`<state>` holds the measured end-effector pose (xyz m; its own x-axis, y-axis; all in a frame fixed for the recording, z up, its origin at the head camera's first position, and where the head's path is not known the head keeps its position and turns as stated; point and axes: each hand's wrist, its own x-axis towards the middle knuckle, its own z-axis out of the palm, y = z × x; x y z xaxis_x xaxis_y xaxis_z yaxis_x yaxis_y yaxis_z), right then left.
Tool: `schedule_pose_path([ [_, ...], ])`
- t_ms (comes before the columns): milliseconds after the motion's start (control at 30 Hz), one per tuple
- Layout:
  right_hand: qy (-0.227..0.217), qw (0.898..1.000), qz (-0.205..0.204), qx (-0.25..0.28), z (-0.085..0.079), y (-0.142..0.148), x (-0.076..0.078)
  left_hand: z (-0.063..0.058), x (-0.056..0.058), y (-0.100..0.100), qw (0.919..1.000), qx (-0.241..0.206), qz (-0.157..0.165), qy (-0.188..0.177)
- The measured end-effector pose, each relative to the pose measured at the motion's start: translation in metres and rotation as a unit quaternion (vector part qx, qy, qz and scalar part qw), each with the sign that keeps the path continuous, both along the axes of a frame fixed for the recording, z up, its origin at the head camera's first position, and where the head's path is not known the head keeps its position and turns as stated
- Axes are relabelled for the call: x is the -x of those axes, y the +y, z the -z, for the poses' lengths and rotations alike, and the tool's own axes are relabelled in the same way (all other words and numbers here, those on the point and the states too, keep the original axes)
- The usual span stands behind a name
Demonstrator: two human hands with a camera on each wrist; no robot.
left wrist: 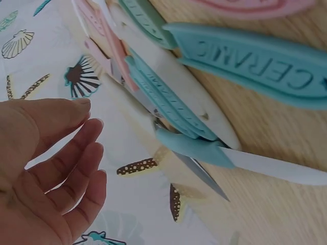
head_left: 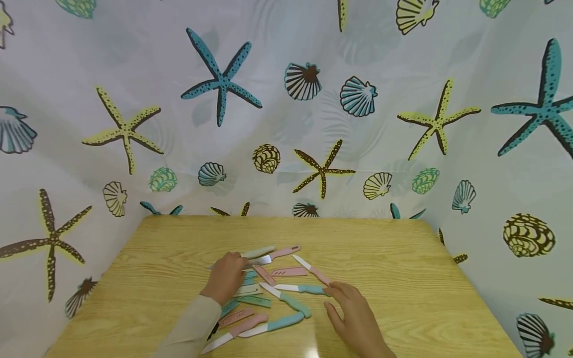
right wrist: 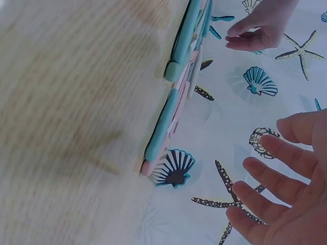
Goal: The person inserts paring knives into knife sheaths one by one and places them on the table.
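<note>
While my left grip (head_left: 226, 278) hangs loose & empty by some sheaths (head_left: 254, 301), my right grip (head_left: 354, 313) is relaxed w/ nothing in it rn, just beside a pink-handled knife (head_left: 320, 276) & a blue-handled knife (head_left: 312, 289) on the desk (head_left: 403, 263).

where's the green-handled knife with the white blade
In the head view, the green-handled white-bladed knife lies left of the right hand, below one blue-handled white-bladed knife and above another.

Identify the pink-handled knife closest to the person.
The pink-handled knife whose white blade points lower left in the head view; other pink handles lie farther back.
</note>
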<state>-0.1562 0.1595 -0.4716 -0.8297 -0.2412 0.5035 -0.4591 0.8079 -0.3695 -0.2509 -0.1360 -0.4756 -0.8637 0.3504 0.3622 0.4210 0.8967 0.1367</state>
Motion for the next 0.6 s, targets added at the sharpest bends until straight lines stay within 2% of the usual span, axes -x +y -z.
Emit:
schedule_pose_path([
  [133, -0.021, 1.000, 0.005, 0.009, 0.000, 0.002, -0.006, 0.005, 0.004, -0.003, 0.9997, 0.014, -0.010, -0.018],
  [233, -0.017, 1.000, 0.007, 0.010, 0.000, 0.003, -0.011, 0.008, 0.007, -0.005, 0.9993, 0.015, -0.011, -0.032],
  [467, 0.080, 0.996, -0.031, -0.009, 0.006, 0.009, -0.018, 0.014, 0.012, -0.007, 0.9985, -0.006, -0.012, -0.053],
  [600, 0.104, 0.993, -0.049, -0.010, 0.012, 0.014, -0.020, 0.018, 0.016, -0.006, 0.9976, -0.006, -0.016, -0.067],
])
